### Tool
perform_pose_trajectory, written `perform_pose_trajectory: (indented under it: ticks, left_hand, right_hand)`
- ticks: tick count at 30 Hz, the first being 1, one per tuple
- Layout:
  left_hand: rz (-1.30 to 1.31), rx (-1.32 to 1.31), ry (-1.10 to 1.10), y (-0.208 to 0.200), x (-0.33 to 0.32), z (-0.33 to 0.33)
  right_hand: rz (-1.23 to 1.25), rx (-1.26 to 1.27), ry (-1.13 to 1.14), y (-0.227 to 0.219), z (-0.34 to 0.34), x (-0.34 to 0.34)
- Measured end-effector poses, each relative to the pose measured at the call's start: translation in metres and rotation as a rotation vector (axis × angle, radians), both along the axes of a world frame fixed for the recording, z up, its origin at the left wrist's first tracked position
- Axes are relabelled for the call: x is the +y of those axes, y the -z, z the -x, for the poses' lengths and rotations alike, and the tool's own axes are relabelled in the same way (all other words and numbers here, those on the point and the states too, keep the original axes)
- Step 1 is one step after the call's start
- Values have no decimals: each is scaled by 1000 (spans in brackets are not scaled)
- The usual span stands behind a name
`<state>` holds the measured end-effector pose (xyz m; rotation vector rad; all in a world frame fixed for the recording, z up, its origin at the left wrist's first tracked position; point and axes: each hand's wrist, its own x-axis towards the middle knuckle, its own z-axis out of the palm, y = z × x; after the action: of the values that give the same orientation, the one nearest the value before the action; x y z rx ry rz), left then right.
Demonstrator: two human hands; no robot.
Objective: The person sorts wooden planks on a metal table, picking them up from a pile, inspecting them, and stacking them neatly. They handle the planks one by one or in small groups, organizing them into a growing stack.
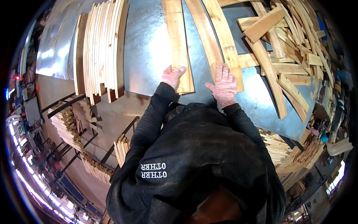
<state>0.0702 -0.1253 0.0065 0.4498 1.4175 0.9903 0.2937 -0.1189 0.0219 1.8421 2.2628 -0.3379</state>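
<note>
My left hand (173, 76), in a pink-and-white knit glove, grips the near end of a long wooden board (174, 35), thumb on top and fingers at its left edge. The edge of another board shows beneath it on the right. My right hand (224, 85), gloved alike, lies flat with fingers stretched forward and thumb out to the left. It rests at the near end of a second long board (204, 35), beside a third board (227, 39) on its right. What lies under the palm is hidden.
The boards lie on a shiny metal-topped table (145, 48). A row of boards on edge (102, 48) stands at the left. Loose, crossed wood pieces (266, 26) pile up at the right. Below the table are stacks of boards (66, 125) on dark metal racks.
</note>
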Motion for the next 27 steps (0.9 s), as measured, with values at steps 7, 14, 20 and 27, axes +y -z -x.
perform_pose_trajectory:
  ticks: [7, 14, 20, 27]
  left_hand:
    - [-109, 133, 29, 5, -14, 36]
    - [-23, 985, 289, -6, -27, 36]
    - [251, 1100, 466, -34, -10, -9]
    - [170, 1107, 448, -9, -14, 1]
  right_hand:
    - [-2, 138, 56, 9, -4, 38]
    - [299, 483, 314, -30, 17, 57]
    - [12, 570, -123, -26, 43, 22]
    - [-215, -213, 732, -13, -266, 1]
